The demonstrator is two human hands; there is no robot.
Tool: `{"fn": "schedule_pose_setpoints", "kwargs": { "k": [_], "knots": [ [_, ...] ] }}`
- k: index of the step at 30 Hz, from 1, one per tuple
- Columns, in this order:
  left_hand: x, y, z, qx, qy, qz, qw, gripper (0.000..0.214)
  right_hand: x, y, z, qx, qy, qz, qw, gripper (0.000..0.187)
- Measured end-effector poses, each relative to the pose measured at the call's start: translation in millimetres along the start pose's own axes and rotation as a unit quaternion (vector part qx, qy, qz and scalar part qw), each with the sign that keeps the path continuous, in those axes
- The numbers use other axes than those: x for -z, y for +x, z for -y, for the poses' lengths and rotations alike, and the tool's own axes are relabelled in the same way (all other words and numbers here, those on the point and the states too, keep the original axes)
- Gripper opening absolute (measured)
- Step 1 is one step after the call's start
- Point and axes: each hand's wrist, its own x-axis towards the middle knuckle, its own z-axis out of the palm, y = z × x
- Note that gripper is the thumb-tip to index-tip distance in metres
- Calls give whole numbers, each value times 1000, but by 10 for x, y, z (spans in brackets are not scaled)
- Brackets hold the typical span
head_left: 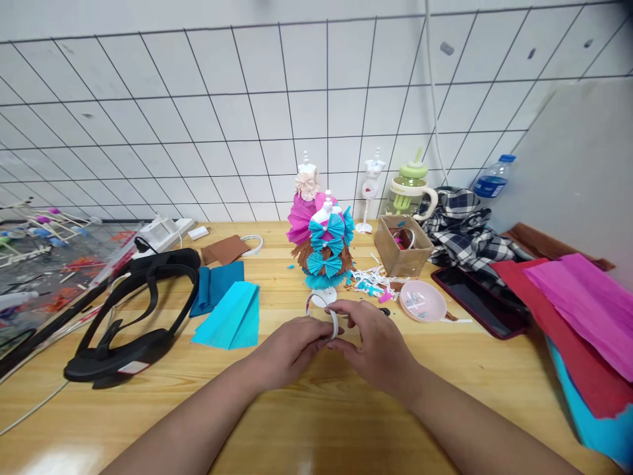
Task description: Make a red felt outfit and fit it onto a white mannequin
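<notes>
In the middle of the wooden table (316, 422), I have a white ring (335, 323), which looks like a roll of tape, standing on its edge between my two hands. My right hand (378, 343) keeps it by the thumb and the forefinger, one at the lower part and one at the upper part. The fingers of my left hand (291, 349) are bent and come to the ring from the other side; whether they also pinch it, I cannot tell. My hands are very near to each other.

Just beyond the ring stands a small dress form (324, 254) with turquoise bows, on a white round base. Behind it is another form (302, 218) in pink, and to the right a white form (372, 175) with a stand.

To the right of the bows there lie paper scraps (373, 284), next to a cardboard box (408, 260) and a pink bowl (438, 305) with little shiny pieces inside. Farther right I see a dark flat device (479, 302) and sheets of red paper (558, 330) and magenta paper (588, 303). On my left side are a turquoise paper (230, 316), folded, and a black headset (119, 356).
</notes>
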Motion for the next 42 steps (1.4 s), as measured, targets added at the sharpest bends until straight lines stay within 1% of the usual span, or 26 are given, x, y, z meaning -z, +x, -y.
{"fn": "schedule_pose_setpoints", "kwargs": {
  "k": [4,9,11,14,15,17,19,21,24,27,31,36,38,40,42],
  "knots": [
    [18,3,10,-13,42,17,999,24,-5,-4,-9,0,-10,6,1000,39],
    [20,20,2,1,70,34,997,19,-6,5,-15,-22,-17,29,999,28],
    [21,25,-10,15,69,47,996,19,-3,12,-21,-27,-26,47,998,22],
    [31,20,-39,58,52,58,995,16,5,21,-35,-45,-40,63,996,16],
    [36,15,-48,70,42,60,995,14,9,24,-41,-55,-41,57,996,17],
    [46,4,-59,84,17,63,994,11,15,30,-54,-68,-27,38,997,27],
    [51,-4,-62,93,-11,65,994,9,12,33,-64,-55,-3,29,998,38],
    [48,-6,-59,107,-32,64,992,11,-5,31,-72,-37,12,34,999,34],
    [37,2,-51,126,-42,60,989,20,-45,19,-86,-47,15,38,998,18],
    [33,11,-49,134,-32,52,989,24,-65,17,-105,-50,20,32,998,15],
    [42,20,-53,146,-4,30,989,26,-38,48,-108,-44,16,30,998,15],
    [30,34,-44,165,-13,9,986,30,-29,71,-99,-63,-8,36,997,19],
    [18,38,-42,171,-13,7,985,30,-55,60,-108,-52,-6,45,998,26],
    [10,41,-50,169,-31,7,985,30,-90,41,-119,-37,-11,49,998,33],
    [8,43,-65,163,-66,9,984,31,-122,24,-128,-32,-17,37,999,28]
  ]
}}
